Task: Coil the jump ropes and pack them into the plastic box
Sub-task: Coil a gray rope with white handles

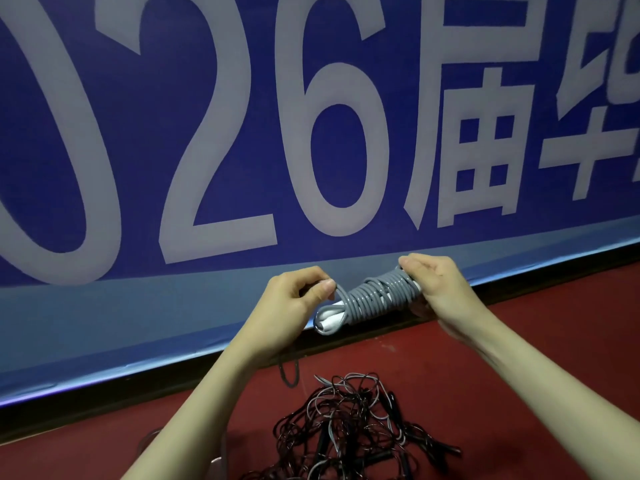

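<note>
A: How is the rope looking?
B: The grey jump rope (375, 296) is sitting wound in tight turns around its white handles, raised in front of the blue banner (207, 133).
A: And the hands?
B: The right hand (436, 282) is clamping the bundle's end; the left hand (294, 296) is pinching the loose loop. A tangled rope pile (349, 427) is lying on the red floor (536, 323) below.

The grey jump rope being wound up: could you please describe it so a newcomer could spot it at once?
Start at the blue banner with its big pale "26". Just below the 6, the left hand and right hand hold the grey jump rope, wound tightly around white handles. Unlike the loose dark tangle of ropes on the red floor, it is neatly coiled.
</note>
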Demonstrator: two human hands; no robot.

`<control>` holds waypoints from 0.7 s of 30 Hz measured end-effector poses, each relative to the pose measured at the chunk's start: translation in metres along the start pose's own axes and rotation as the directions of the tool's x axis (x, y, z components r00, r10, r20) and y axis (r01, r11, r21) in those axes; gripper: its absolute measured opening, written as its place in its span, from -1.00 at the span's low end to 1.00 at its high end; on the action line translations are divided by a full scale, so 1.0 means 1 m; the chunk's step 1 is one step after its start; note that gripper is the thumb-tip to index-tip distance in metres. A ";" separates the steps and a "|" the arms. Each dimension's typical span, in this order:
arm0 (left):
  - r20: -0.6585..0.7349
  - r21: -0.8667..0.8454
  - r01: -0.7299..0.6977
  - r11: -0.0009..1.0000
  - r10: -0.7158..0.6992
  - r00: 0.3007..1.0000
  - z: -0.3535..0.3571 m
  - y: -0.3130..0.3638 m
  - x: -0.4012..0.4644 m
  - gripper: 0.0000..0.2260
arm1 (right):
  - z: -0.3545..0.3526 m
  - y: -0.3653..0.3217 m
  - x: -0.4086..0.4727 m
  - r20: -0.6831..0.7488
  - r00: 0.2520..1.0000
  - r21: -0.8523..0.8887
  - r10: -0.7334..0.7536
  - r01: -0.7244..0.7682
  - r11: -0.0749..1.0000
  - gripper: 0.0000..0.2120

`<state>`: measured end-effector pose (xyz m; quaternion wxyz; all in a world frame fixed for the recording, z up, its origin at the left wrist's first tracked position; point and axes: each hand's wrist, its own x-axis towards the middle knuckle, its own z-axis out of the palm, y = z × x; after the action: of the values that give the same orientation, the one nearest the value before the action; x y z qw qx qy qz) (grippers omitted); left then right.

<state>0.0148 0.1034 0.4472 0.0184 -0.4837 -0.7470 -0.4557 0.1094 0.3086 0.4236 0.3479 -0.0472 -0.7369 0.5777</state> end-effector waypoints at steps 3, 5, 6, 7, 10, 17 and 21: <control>0.048 -0.129 0.007 0.992 -0.001 0.999 -0.002 -0.003 0.001 -0.68 | 0.005 -0.006 -0.004 0.023 0.999 0.159 0.042 -0.045 0.986 -0.62; 0.062 -0.224 0.033 0.974 -0.019 0.998 0.000 -0.001 0.000 -0.61 | 0.006 -0.012 -0.006 0.012 0.999 0.191 0.036 -0.038 0.981 -0.60; 0.061 -0.263 0.045 0.964 -0.030 0.998 0.002 -0.001 0.000 -0.59 | 0.007 -0.014 -0.007 0.004 0.999 0.208 0.040 -0.040 0.977 -0.62; 0.044 -0.301 0.055 0.952 -0.044 0.998 0.004 -0.002 0.000 -0.60 | 0.009 -0.015 -0.007 -0.008 0.999 0.229 0.052 -0.049 0.972 -0.64; -0.036 -0.438 0.068 0.896 -0.093 0.995 0.012 -0.002 0.002 -0.77 | 0.018 -0.019 -0.011 -0.075 0.995 0.297 0.073 -0.047 0.954 -0.66; -0.171 -0.370 -0.008 0.929 -0.060 0.983 0.038 0.011 -0.004 -0.64 | 0.032 -0.013 -0.014 -0.309 0.950 0.172 -0.044 0.101 0.980 -0.47; -0.090 -0.471 -0.047 0.881 0.005 0.996 0.033 0.014 -0.008 -0.73 | 0.028 -0.020 -0.015 -0.376 0.917 0.091 -0.132 0.179 0.980 -0.36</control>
<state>0.0434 0.1221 0.4340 -0.0616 -0.4635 -0.6053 -0.6442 0.1116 0.2717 0.4318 0.5268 -0.0742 -0.6228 0.5736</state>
